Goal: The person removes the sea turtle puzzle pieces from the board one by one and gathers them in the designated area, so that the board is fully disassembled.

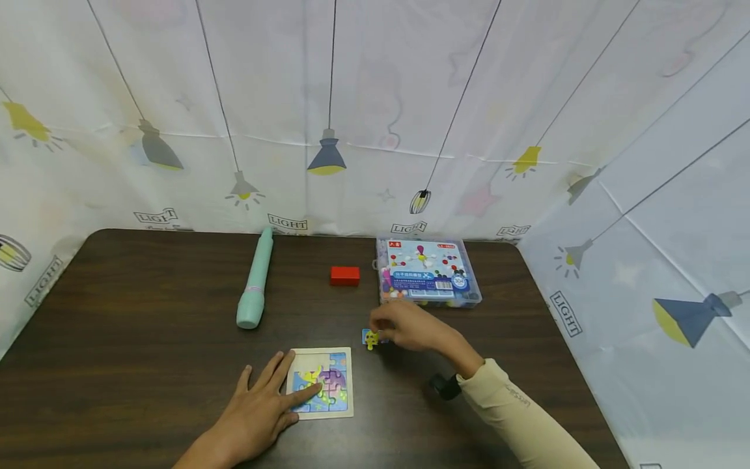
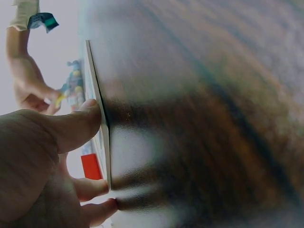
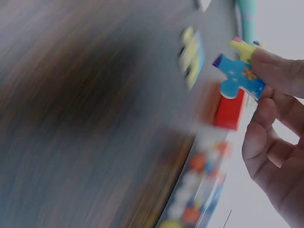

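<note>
My left hand (image 1: 258,407) lies spread at the left side of a small square jigsaw puzzle tray (image 1: 307,359), its thumb and fingers at the rim and one finger reaching over the assembled pieces. Pale bare wood shows at the tray's upper left. Right of the tray, my right hand (image 1: 413,327) pinches a blue and yellow puzzle piece (image 3: 242,73) between thumb and fingertips, as the right wrist view shows. Another yellow and blue puzzle piece (image 3: 192,57), blurred, is on the table beyond the held one.
A red block (image 1: 344,276) sits behind the tray. Behind my right hand is a clear plastic case (image 1: 428,270) with a printed label and colourful balls inside. A mint green microphone-shaped object (image 1: 254,280) lies back left. A patterned curtain (image 1: 363,176) hangs along the table's far edge.
</note>
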Tool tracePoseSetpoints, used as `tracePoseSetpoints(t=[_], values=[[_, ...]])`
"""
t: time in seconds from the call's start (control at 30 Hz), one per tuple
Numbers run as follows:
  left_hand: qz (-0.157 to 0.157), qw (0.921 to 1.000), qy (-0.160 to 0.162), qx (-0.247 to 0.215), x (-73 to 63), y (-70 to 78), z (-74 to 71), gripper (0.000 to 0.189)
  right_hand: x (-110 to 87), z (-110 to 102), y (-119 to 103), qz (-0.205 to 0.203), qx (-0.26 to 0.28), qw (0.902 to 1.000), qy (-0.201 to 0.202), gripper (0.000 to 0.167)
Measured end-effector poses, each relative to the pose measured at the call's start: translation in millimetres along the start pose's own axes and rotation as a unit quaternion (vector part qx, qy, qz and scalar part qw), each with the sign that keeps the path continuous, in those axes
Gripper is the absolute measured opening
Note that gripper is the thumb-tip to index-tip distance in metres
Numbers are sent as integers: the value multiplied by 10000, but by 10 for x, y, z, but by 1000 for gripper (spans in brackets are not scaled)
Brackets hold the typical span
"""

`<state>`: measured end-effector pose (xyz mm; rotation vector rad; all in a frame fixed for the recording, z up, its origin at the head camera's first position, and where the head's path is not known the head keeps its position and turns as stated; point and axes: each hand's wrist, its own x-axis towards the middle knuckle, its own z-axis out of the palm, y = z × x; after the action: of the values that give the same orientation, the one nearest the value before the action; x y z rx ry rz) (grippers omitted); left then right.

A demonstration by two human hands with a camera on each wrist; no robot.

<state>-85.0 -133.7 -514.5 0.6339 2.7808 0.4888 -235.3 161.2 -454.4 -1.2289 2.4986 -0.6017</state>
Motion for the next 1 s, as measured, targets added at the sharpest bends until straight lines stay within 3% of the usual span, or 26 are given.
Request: tracePoseSetpoints(t=[0.2,0.53,0.87,1.0], values=[[-42,10000,64,-4,-15,4,-10,52,-87,28,198,258,-142,9995,-149,15],[47,9999,117,-23,-8,6,11,54,-87,191,212,827,-1501,9852,78,7],[45,9999,85,-114,1,3,21,56,-85,255,184,1152,-1567,9809,97,14],[51,9999,55,-130,1,-1,22,55,-91,275,156,1158,-1612,9797,289,15]])
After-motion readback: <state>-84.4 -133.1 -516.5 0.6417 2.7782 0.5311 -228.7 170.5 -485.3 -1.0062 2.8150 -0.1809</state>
